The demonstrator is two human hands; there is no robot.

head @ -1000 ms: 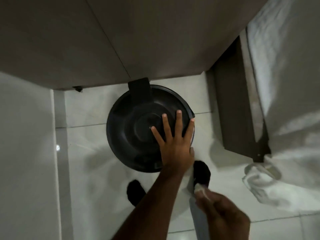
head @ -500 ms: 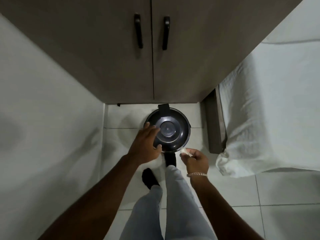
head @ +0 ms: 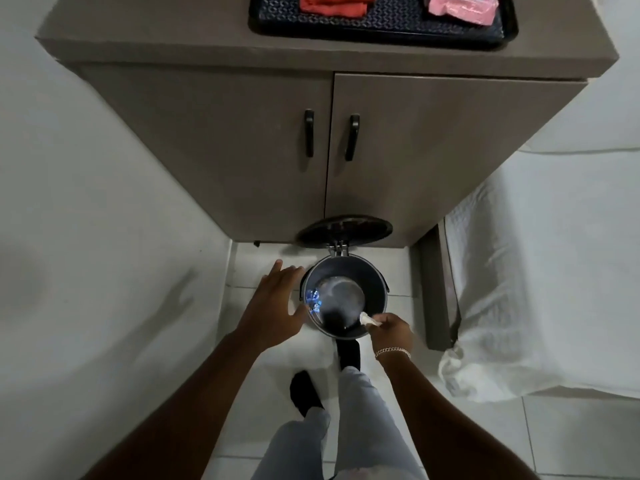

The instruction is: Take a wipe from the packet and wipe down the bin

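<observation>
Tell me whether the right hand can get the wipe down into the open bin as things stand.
Probably yes. The lid stands tipped back against the cabinet, so the bin mouth is open. The right hand already holds the wipe over the near rim, and the left hand is off to the side.

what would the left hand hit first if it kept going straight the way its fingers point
Probably the floor tiles just left of the bin, then the cabinet base. The left hand points up-frame beside the bin's rim, not into it, though depth is hard to judge.
</observation>
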